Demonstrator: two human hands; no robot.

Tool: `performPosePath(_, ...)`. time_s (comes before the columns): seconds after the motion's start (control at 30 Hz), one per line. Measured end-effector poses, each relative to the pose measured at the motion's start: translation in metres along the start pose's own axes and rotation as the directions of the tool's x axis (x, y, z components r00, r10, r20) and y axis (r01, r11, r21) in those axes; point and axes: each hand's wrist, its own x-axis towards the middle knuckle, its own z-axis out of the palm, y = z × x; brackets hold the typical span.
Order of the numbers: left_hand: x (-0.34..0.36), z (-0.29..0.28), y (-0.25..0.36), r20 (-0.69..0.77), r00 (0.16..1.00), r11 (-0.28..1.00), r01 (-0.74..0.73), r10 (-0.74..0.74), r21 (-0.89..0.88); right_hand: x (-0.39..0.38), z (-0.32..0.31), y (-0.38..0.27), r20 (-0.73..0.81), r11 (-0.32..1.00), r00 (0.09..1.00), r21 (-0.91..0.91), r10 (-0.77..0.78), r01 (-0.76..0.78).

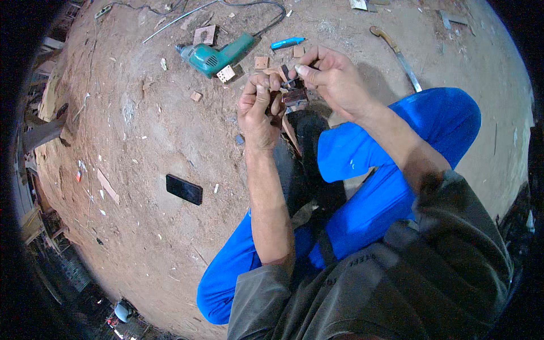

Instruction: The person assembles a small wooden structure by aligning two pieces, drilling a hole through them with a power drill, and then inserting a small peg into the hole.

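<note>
My left hand [260, 107] is closed, its thumb and fingers pinched together, with whatever lies between them too small to make out. Close by on the right, my right hand [331, 79] also has thumb and forefinger pressed together around something tiny that I cannot name. Below and between the fingertips is a dark reddish-brown block [294, 97]. Small square wooden pieces lie just beyond the hands, among them a tan one [261, 62] and a pale one with holes [225, 73]. A blue pen-shaped tool [288, 43] rests past them.
A green electric drill [218, 55] lies at the far left of my hands, its cord running backward. A long knife [399, 56] with a wooden handle is at the right, by my knee. A black phone [184, 189] lies on the dusty ground [153, 238], among scattered wood scraps.
</note>
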Motion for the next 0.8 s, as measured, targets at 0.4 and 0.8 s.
performPosePath(0.4,0.001,-0.008,-0.01,-0.11,0.994,1.0,0.007,-0.008,-0.007,-0.002,-0.005,0.003,0.049,0.967,0.98,0.16,0.191,-0.196)
performPosePath(0.8,-0.003,0.007,0.009,-0.326,0.938,0.91,0.029,0.118,0.413,-0.022,0.01,0.004,0.301,0.719,0.887,-0.521,-0.35,0.46)
